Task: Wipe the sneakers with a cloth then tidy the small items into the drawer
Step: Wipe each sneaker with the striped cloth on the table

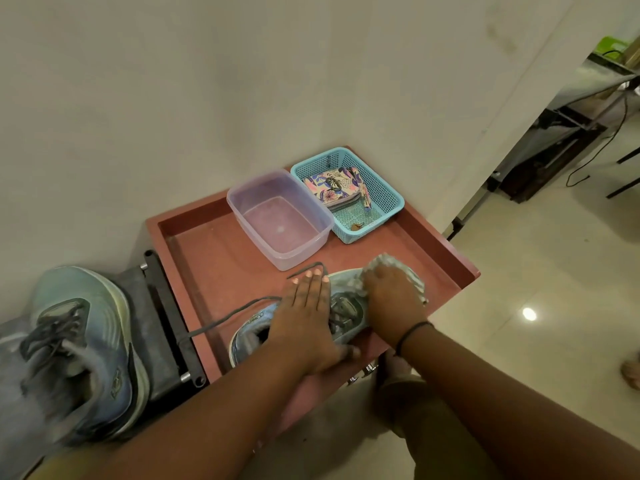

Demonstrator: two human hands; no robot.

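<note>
A light blue sneaker [346,306] lies on the red cabinet top [214,265], toe pointing away to the right, its dark lace trailing left. My left hand [304,320] rests flat across its middle with straight fingers. My right hand [391,296] grips a whitish cloth [384,265] and presses it on the toe. The second sneaker [86,348] sits lower at the left on a dark stand. A teal basket [384,199] at the back holds a floral pouch [330,188] and small items.
A clear plastic tub [277,216] stands behind the sneaker, beside the teal basket. The wall runs close behind the cabinet. Metal drawer knobs [367,370] show under the cabinet's front edge. Tiled floor [536,271] opens to the right, with a dark table and cables farther off.
</note>
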